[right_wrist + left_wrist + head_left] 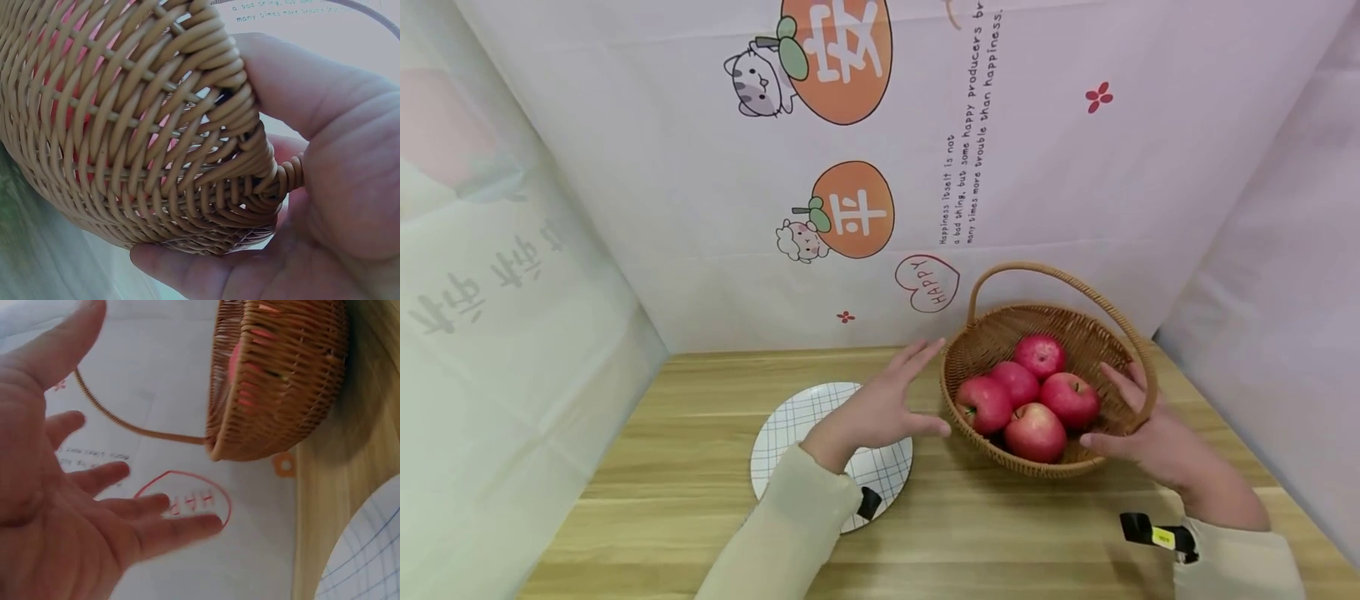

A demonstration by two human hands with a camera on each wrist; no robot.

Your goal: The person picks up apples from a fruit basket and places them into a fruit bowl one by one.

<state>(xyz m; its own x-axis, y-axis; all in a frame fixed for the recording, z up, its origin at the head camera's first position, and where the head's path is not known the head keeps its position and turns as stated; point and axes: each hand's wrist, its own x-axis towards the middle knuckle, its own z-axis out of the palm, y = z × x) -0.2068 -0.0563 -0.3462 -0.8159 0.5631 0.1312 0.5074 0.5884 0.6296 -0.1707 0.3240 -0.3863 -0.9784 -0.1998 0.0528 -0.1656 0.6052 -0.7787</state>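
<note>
A brown wicker basket (1026, 467) with a tall arched handle stands at the right, tilted toward me, holding several red apples (1036, 432). My right hand (1165, 442) grips its right side by the foot of the handle. In the right wrist view, digits of the right hand (350, 162) lie on both sides of the woven rim (250, 119). To the left of the basket, my left hand (880, 408) holds nothing, its fingers and thumb spread. The left wrist view shows the left hand (81, 506) apart from the basket (287, 381).
A round white plate (782, 442) with a blue grid lies on the wooden table (662, 467), partly under my left forearm. A printed white cloth (700, 208) rises behind the table's back edge, with pale cloth (1285, 217) along the sides too.
</note>
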